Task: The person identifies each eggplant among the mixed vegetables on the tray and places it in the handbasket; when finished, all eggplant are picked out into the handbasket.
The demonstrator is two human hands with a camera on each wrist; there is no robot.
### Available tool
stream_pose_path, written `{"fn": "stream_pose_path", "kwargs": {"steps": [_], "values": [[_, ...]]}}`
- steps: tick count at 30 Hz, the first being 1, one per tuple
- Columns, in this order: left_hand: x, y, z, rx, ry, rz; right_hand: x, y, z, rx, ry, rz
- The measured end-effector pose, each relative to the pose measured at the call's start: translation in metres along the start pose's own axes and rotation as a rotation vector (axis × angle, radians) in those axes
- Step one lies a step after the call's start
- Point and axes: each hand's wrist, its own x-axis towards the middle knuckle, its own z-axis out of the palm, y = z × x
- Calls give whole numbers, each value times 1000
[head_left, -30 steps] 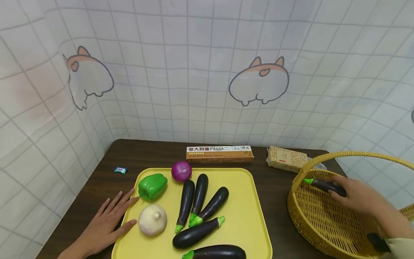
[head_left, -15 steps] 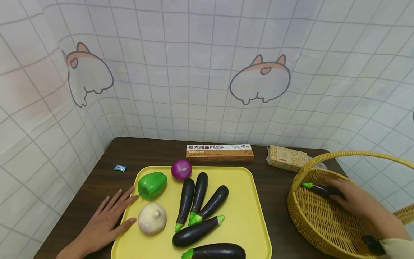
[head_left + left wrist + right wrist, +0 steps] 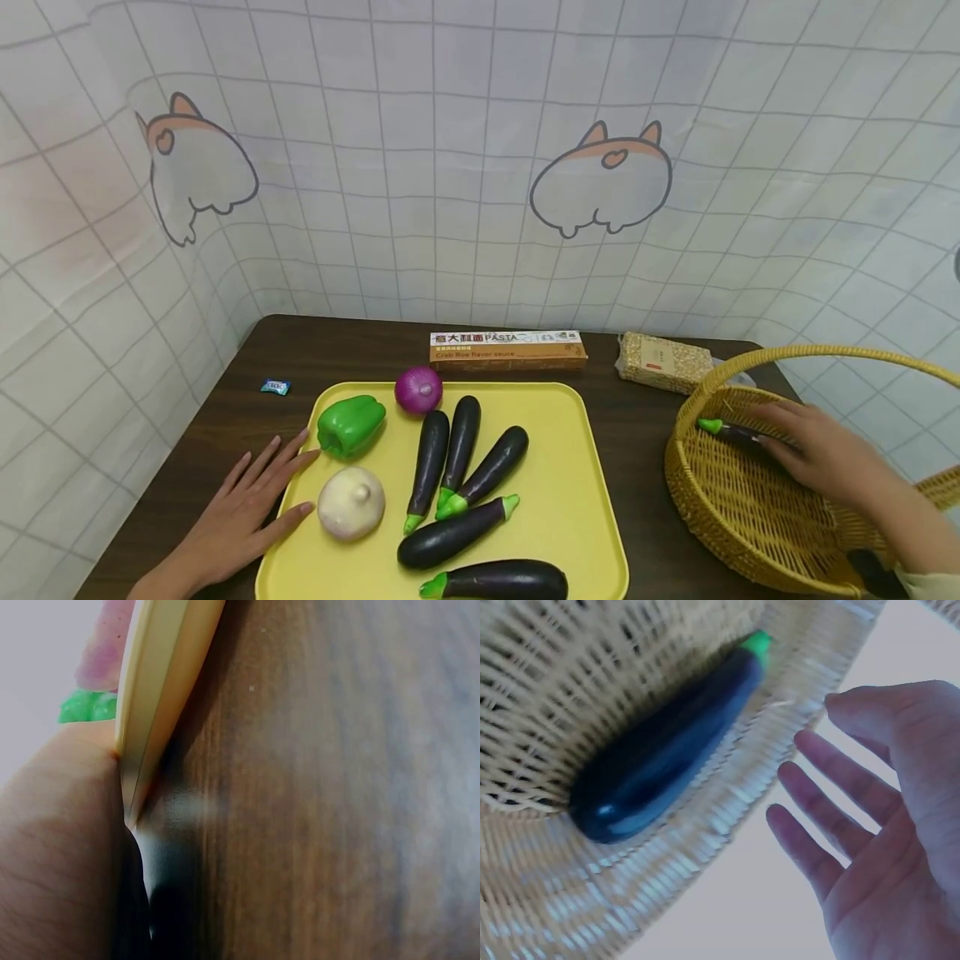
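I have the right hand (image 3: 832,454) unclenched, fingers loosely extended over the wicker basket (image 3: 681,492) | one eggplant (image 3: 667,746) lies inside along its wall, apart from those fingers | left hand (image 3: 232,521) relaxed, spread at the near-left rim of the yellow tray (image 3: 558,483) | tray holds five more eggplants (image 3: 450,537), green pepper (image 3: 351,425), white bulb (image 3: 351,503); purple onion (image 3: 418,391) at its far edge

Our L hand (image 3: 236,518) is palm down w/ L fingers (image 3: 294,472) spread, L thumb (image 3: 287,524) apart; well to its R, our R hand (image 3: 828,460) has R fingers (image 3: 804,847) nearly straight, R thumb (image 3: 889,712) apart.
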Motion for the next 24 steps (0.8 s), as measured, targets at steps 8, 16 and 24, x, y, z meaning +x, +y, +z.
{"fn": "stream_pose_path", "kwargs": {"steps": [8,16,24], "values": [[1,2,-1,1,5,4,11,-45,-18,18,77,-49],[1,3,-1,1,5,2,15,-84,-29,-1,107,-84],[1,1,-1,8,11,8,24,-123,-32,17,133,-142]]}}
